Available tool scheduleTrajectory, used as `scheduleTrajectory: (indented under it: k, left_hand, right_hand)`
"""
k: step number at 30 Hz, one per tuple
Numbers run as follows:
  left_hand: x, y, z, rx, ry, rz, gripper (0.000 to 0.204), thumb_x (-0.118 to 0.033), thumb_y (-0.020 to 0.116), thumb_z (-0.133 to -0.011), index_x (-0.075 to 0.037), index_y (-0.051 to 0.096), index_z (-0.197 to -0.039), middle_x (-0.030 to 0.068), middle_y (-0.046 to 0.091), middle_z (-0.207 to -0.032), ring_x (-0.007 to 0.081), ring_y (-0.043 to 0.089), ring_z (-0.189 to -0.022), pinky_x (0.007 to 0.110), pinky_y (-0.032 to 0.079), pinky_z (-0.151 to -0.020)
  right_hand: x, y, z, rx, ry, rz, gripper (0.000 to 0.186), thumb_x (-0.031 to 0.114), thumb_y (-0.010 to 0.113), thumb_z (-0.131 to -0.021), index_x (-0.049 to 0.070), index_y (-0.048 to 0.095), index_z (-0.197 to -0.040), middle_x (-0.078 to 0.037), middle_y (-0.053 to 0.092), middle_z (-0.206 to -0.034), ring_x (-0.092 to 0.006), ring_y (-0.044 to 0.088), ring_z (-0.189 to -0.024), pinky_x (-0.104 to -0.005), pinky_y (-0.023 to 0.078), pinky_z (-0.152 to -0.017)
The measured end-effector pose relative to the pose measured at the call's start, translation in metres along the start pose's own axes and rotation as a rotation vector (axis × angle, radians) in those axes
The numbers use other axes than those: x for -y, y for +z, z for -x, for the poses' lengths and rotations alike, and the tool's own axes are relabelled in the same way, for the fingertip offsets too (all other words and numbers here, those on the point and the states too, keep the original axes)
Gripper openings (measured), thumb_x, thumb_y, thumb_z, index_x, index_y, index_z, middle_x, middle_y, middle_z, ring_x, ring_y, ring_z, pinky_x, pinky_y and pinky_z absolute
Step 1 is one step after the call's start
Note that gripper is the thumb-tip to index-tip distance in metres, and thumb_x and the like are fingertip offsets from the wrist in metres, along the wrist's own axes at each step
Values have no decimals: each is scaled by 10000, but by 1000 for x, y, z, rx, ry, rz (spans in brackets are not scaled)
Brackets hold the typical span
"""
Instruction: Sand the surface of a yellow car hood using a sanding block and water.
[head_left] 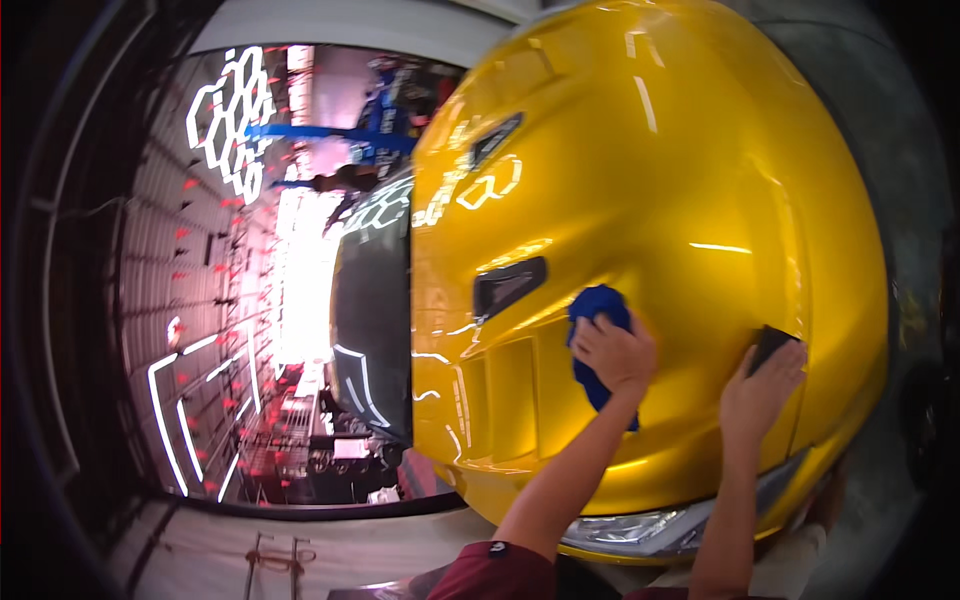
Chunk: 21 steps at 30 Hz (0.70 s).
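My left hand (612,352), fingers curled, presses a crumpled dark blue cloth (590,383) onto the glossy yellow bonnet (650,190) of a car, just right of a dark vent (510,287). Farther right, near a curved seam in the bodywork, my right hand (762,392) holds a flat dark pad (771,341) against the paint, its fingers over part of it. A clear headlight (630,530) sits below both hands, partly behind my forearms. The paint reflects bright strip and hexagonal lights.
The dark windscreen (370,300) adjoins the bonnet on the left. Beyond it are honeycomb lights (235,120), blue posts (340,133) and a pink-lit structure. A thin metal frame (275,560) stands at lower left. Grey floor (870,80) curves along the car's right side.
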<state>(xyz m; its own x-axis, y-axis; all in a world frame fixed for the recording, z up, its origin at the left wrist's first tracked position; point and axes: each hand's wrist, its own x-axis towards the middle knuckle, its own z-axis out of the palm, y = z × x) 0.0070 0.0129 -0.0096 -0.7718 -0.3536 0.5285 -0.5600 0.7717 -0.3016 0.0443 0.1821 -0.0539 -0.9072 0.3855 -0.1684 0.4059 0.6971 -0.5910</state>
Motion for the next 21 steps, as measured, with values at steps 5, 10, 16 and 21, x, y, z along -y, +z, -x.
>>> scheduleTrajectory:
  k: [5, 10, 16, 21]
  left_hand:
    - [16, -13, 0, 1, -23, 56, 451, -340, 616, -896, 55, 575, -1109, 269, 539, -1186, 422, 502, -1112, 522, 345, -1016]
    - [14, -11, -1, 8, -6, 62, 452, -347, 613, -898, 52, 578, -1107, 267, 537, -1190, 417, 494, -1126, 517, 344, -1012]
    - [6, -16, -4, 4, -10, 93, 461, -346, 613, -897, 59, 569, -1110, 274, 532, -1197, 411, 491, -1132, 522, 335, -1021]
    - [15, -18, 0, 29, -17, 82, 459, -342, 620, -892, 62, 570, -1104, 276, 530, -1198, 411, 493, -1126, 522, 336, -1018]
  right_hand:
    - [5, -6, 5, 40, -58, -4, 676, 330, 438, -1027, -124, 215, -1476, -317, 229, -1548, -420, 194, -1464, -521, 152, -1197]
    - [19, -5, -25, 79, -51, 24, 657, 316, 430, -1032, -133, 228, -1467, -315, 226, -1549, -413, 211, -1460, -500, 145, -1204]
    - [-9, 3, -4, -14, -171, 47, 651, 348, 392, -1043, -127, 247, -1465, -295, 229, -1558, -397, 214, -1462, -496, 150, -1207]
    - [17, 1, -52, 39, -170, 97, 635, 333, 418, -1036, -98, 263, -1476, -275, 235, -1564, -394, 208, -1466, -497, 156, -1206]
